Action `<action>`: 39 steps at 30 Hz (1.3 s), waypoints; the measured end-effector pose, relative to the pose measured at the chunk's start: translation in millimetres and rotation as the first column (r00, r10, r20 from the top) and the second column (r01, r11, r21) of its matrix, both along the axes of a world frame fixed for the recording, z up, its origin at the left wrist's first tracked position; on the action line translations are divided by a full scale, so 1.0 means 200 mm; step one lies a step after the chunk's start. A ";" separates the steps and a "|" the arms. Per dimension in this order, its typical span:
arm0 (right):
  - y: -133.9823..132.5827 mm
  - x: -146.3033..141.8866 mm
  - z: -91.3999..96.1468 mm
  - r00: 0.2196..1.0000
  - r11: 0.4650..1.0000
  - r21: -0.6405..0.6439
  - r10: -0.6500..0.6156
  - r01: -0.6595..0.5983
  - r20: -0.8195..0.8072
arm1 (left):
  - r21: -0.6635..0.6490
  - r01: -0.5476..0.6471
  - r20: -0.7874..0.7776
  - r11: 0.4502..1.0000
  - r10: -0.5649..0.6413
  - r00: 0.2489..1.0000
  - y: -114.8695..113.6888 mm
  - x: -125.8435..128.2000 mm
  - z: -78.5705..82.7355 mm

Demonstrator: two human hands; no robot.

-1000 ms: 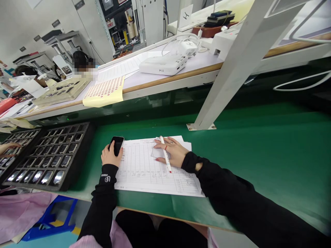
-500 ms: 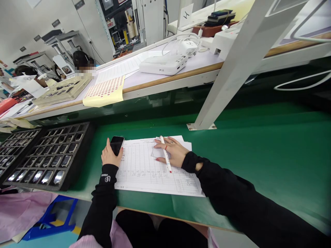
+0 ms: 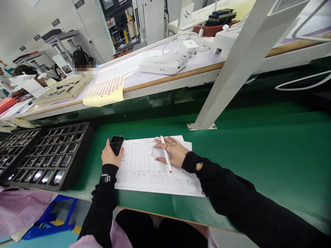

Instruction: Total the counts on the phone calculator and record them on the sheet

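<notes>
My left hand is wrapped round the sides of a dark-screened phone, thumb on its right edge, at the left margin of the paper form. The printed form has a grid with handwritten entries and lies on the green table. On its upper right part rests my right hand, holding a white marker pen across the fingers, red tip towards me. Beneath those fingers is a small clear, flat square piece, partly covered by the hand.
Black foam trays with rows of small framed devices stand at the left. A white slanted post is bolted to the table. The raised shelf carries a white charging box, a yellow sticker sheet and cables. People sit beyond the shelf.
</notes>
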State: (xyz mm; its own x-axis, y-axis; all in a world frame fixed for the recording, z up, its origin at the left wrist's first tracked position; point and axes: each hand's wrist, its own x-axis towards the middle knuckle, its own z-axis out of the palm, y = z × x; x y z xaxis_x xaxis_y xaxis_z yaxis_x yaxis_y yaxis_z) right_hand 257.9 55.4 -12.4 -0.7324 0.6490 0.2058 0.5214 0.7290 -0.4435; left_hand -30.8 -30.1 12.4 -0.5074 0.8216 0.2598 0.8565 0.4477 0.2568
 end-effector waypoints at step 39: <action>0.00 -0.02 0.04 1.000 0.998 -0.057 -0.007 0.007 0.013 | 0.512 -0.386 0.732 0.767 -0.154 0.664 -0.35 -0.12 0.03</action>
State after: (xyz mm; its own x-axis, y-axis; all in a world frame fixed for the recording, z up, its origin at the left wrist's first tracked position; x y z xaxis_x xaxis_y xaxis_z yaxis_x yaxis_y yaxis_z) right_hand 253.0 54.8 -4.3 -0.7303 0.6645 0.1584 0.5324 0.6989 -0.4776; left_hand -55.3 -100.9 19.2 -0.8207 0.5466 0.1667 0.2315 0.0513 0.9715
